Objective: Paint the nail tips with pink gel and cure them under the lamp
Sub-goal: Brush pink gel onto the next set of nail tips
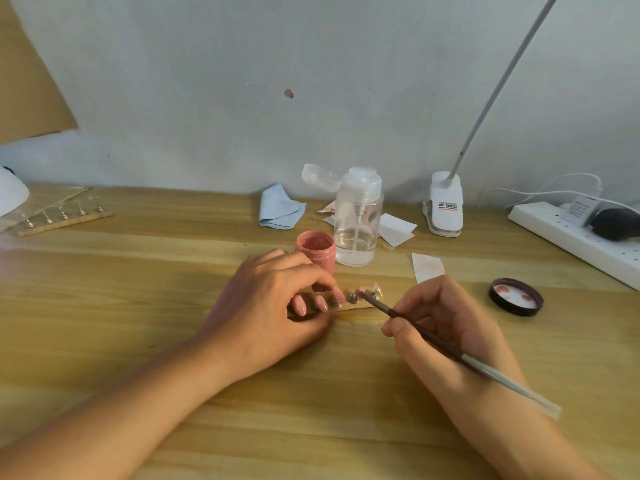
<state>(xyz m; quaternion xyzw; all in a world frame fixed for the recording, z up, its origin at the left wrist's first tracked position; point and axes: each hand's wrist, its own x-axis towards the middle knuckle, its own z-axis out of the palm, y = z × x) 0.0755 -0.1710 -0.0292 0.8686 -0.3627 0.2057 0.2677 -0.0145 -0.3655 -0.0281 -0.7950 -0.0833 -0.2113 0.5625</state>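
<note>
Wood desk (138,289) w/ open pink gel jar (316,251).

wall (207,98): pale, one reddish smudge (289,93) | desk (121,271): light wood grain | tan board (24,81): upper left

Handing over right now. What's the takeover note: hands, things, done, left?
Left hand holds the tip strip down on the table.
Right hand grips the brush, bristles at the clear nail tips on the strip's right end.
The pink gel jar stands open just behind the strip; its lid lies off to the right.
Done: jar opened, painting under way; painted count unclear.
Left: finish the tips, then cure them; no curing lamp clearly identifiable.
</note>
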